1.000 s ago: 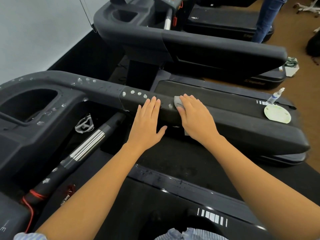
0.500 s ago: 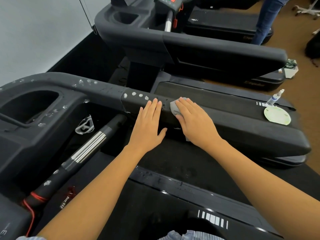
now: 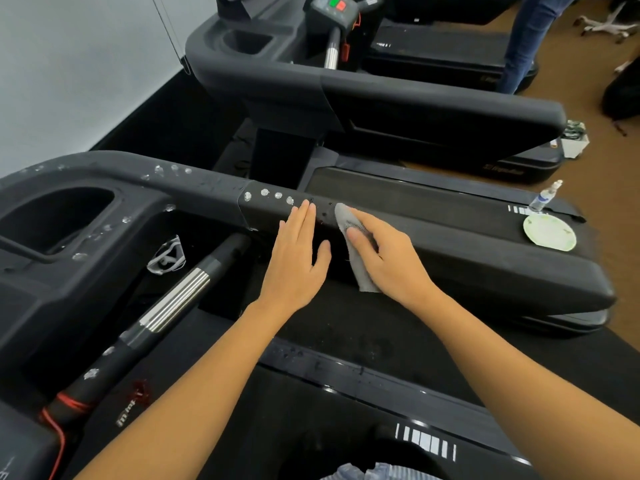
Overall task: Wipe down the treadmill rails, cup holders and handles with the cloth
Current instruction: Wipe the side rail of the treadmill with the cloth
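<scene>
The right hand (image 3: 388,258) covers only part of the cloth (image 3: 346,220), and a loose tail hangs down the near face of the rail (image 3: 467,244). I judge that a stroke could bunch the cloth or pull it from under the palm, so bare skin would smear the wet. The droplets (image 3: 265,192) on the rail's top could also be missed, since the left hand (image 3: 294,258) lies between them and the cloth. The right hand's fingers are bent over the cloth, pressing it onto the rail's top. The left hand lies flat on the rail, fingers straight and together, holding nothing. Past the droplets, where the rail bends, the cup holder (image 3: 59,216) is spotted too. Near the rail's free end are a spray bottle (image 3: 543,199) and a pale disc (image 3: 549,232).
</scene>
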Action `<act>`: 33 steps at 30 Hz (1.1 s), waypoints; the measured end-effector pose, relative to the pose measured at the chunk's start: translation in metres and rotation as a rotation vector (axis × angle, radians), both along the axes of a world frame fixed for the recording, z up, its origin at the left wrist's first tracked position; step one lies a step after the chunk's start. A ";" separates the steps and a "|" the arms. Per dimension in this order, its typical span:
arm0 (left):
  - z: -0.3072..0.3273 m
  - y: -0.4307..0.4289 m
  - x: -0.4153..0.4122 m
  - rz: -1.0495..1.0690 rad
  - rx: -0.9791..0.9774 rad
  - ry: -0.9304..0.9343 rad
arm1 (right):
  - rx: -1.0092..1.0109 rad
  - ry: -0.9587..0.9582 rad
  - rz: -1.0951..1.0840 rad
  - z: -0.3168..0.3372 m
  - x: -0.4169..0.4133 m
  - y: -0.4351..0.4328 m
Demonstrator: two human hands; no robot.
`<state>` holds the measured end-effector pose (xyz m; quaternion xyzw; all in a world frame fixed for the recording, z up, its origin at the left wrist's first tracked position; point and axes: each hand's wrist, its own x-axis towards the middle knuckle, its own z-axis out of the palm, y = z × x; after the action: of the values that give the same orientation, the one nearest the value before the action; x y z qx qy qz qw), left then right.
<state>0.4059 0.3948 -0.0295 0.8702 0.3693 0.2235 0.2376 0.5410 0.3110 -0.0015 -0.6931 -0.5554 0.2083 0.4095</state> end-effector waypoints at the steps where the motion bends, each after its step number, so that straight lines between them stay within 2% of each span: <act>1: 0.002 -0.009 0.002 0.024 -0.098 -0.108 | -0.005 0.115 -0.035 0.004 -0.006 -0.002; 3: 0.005 -0.029 0.009 0.021 -0.287 -0.300 | -0.021 0.385 -0.051 0.008 -0.016 -0.004; 6: 0.003 -0.056 0.018 0.018 -0.506 -0.527 | -0.205 0.976 -0.018 0.011 -0.026 -0.006; 7: 0.002 -0.063 0.019 0.062 -0.554 -0.590 | -0.269 1.097 0.036 0.012 -0.028 -0.009; 9: -0.003 -0.071 0.019 0.167 -0.599 -0.694 | -0.306 1.129 0.190 0.011 -0.023 -0.012; 10: -0.006 -0.076 0.018 0.220 -0.580 -0.712 | -0.274 1.071 0.228 0.010 -0.017 -0.011; 12: -0.013 -0.080 0.019 0.296 -0.496 -0.689 | -0.147 0.830 0.176 0.011 0.000 -0.005; 14: -0.022 -0.077 0.025 0.357 -0.413 -0.632 | -0.068 0.607 -0.006 0.016 0.020 0.005; 16: -0.031 -0.071 0.035 0.422 -0.411 -0.578 | -0.043 0.436 -0.162 0.022 0.037 0.013; 18: -0.037 -0.068 0.049 0.444 -0.479 -0.528 | -0.087 0.235 -0.225 0.022 0.049 0.018; 22: -0.034 -0.084 0.081 0.434 -0.626 -0.523 | -0.275 -0.120 -0.159 0.006 0.053 0.026; 24: -0.029 -0.098 0.094 0.414 -0.702 -0.528 | -0.285 -0.340 -0.165 -0.006 0.052 0.028; 26: -0.024 -0.110 0.103 0.372 -0.779 -0.520 | -0.253 -0.424 -0.180 -0.012 0.052 0.030; 29: -0.017 -0.118 0.106 0.321 -0.864 -0.523 | -0.220 -0.453 -0.186 -0.014 0.052 0.031; 33: -0.011 -0.105 0.097 0.370 -0.882 -0.517 | -0.210 -0.458 -0.174 -0.016 0.053 0.031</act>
<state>0.5033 0.2902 -0.0409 0.5248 0.5046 0.2923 0.6201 0.5937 0.3420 -0.0174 -0.8061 -0.5472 0.0665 0.2154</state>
